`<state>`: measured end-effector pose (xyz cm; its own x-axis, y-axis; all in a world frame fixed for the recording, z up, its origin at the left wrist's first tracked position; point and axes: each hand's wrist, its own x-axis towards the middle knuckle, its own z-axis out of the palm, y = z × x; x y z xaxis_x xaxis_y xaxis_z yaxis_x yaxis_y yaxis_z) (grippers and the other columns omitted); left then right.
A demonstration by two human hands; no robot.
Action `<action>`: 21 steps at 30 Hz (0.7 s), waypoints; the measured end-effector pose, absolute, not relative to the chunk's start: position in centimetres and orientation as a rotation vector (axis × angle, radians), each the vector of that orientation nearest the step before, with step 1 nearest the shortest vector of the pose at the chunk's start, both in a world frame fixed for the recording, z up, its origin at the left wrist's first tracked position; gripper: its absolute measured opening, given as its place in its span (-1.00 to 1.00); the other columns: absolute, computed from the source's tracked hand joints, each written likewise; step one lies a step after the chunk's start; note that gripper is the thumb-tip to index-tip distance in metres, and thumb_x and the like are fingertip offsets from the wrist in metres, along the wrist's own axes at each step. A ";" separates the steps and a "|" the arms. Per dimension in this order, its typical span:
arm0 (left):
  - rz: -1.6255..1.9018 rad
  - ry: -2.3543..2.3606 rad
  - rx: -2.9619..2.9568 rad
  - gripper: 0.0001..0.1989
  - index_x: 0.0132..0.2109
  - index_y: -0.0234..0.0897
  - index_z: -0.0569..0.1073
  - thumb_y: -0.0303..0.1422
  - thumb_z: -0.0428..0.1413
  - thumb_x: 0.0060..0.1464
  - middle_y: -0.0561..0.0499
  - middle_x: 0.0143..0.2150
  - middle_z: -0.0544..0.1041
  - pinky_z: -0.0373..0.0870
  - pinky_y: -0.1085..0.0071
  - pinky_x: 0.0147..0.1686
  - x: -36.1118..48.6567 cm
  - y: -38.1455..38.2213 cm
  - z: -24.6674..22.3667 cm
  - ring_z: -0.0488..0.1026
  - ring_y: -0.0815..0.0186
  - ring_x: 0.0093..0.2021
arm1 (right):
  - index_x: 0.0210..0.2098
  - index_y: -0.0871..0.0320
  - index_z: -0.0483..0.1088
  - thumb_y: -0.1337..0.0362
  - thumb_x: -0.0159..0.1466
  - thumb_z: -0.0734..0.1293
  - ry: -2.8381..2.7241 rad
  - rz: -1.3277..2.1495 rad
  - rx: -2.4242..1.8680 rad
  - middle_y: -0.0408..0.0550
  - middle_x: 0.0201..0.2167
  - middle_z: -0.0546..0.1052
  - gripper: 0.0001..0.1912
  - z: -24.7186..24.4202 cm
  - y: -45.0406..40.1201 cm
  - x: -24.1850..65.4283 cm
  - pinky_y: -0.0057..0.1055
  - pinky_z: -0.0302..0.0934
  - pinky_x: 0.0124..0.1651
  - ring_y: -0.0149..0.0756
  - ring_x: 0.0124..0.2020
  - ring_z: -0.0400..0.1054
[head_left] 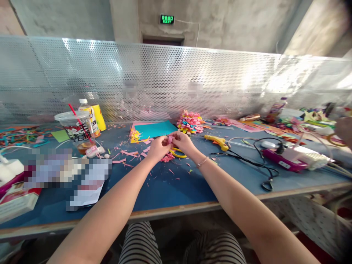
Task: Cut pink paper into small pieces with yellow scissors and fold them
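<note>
A small pink piece of paper (170, 139) is pinched between the fingertips of both hands, just above the blue table. My left hand (158, 149) is closed on it from the left, and my right hand (183, 142), with a bracelet at the wrist, is closed on it from the right. Beneath them, yellow scissor-like handles (179, 154) lie partly hidden among pink paper strips (166, 158). Behind the hands is a teal sheet of paper (156, 129). A heap of fringed pink, yellow and blue paper pieces (190, 123) stands just beyond my right hand.
A yellow glue gun (217, 141) lies to the right, near black cables (242, 157) and a magenta power strip (286, 159). At left stand a plastic cup with a straw (78, 132) and a bottle (95, 123). A perforated metal screen (165, 80) closes the far side. Another person's hand (343, 132) shows at far right.
</note>
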<state>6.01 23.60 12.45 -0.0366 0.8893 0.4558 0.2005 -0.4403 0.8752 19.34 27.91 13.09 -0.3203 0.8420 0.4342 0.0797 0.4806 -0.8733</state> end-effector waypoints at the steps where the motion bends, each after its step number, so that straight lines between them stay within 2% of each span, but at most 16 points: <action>1: 1.528 1.135 1.598 -0.89 -0.39 -0.30 0.46 -0.44 0.17 -0.18 -0.02 -0.41 0.52 0.37 0.37 -0.26 5.9 23.7 12.5 0.45 0.30 -0.36 | -0.36 0.17 0.33 0.23 0.00 0.33 -1.726 0.975 -0.784 -0.14 -0.50 0.42 -0.79 13.1 27.9 19.3 -0.48 0.23 -0.44 -0.44 -0.50 0.29; 5: 1.508 0.986 1.254 -0.91 -0.43 -0.32 0.45 -0.51 0.07 -0.17 0.05 -0.47 0.49 0.43 0.34 -0.28 5.7 24.0 12.7 0.44 0.36 -0.42 | -0.36 0.17 0.31 0.23 -0.06 0.36 -1.664 1.048 -0.790 -0.17 -0.46 0.41 -0.73 13.2 27.8 19.4 -0.51 0.23 -0.43 -0.45 -0.47 0.29; 11: 1.506 0.897 1.112 -0.93 -0.50 -0.32 0.41 -0.53 0.05 -0.18 0.12 -0.59 0.40 0.47 0.33 -0.29 5.7 23.8 12.9 0.40 0.43 -0.51 | -0.48 0.17 0.31 0.26 -0.08 0.34 -1.617 1.073 -0.802 -0.20 -0.53 0.34 -0.83 13.6 27.3 19.5 -0.51 0.22 -0.45 -0.49 -0.52 0.23; 15: 1.507 0.956 1.151 -0.87 -0.43 -0.32 0.45 -0.53 0.02 -0.16 0.05 -0.47 0.47 0.47 0.36 -0.33 5.5 23.9 12.9 0.44 0.39 -0.44 | -0.45 0.17 0.38 0.25 -0.05 0.33 -1.669 1.052 -0.830 -0.15 -0.52 0.39 -0.83 13.5 27.5 19.8 -0.48 0.24 -0.42 -0.44 -0.50 0.26; 18: 1.521 1.040 1.148 -0.79 -0.36 -0.31 0.47 -0.58 0.01 -0.18 0.02 -0.38 0.50 0.42 0.47 -0.38 5.2 24.1 13.0 0.44 0.42 -0.43 | -0.42 0.16 0.43 0.27 -0.03 0.30 -1.726 0.960 -0.847 -0.13 -0.48 0.44 -0.83 13.5 28.0 20.0 -0.44 0.23 -0.38 -0.41 -0.47 0.29; 21: 1.592 1.062 1.006 -0.84 -0.39 -0.31 0.43 -0.59 0.02 -0.17 0.05 -0.42 0.47 0.37 0.55 -0.43 5.1 24.3 13.2 0.41 0.48 -0.48 | -0.44 0.15 0.47 0.34 -0.01 0.25 -1.773 0.760 -0.825 -0.12 -0.45 0.47 -0.83 13.7 28.4 20.3 -0.40 0.22 -0.28 -0.37 -0.41 0.32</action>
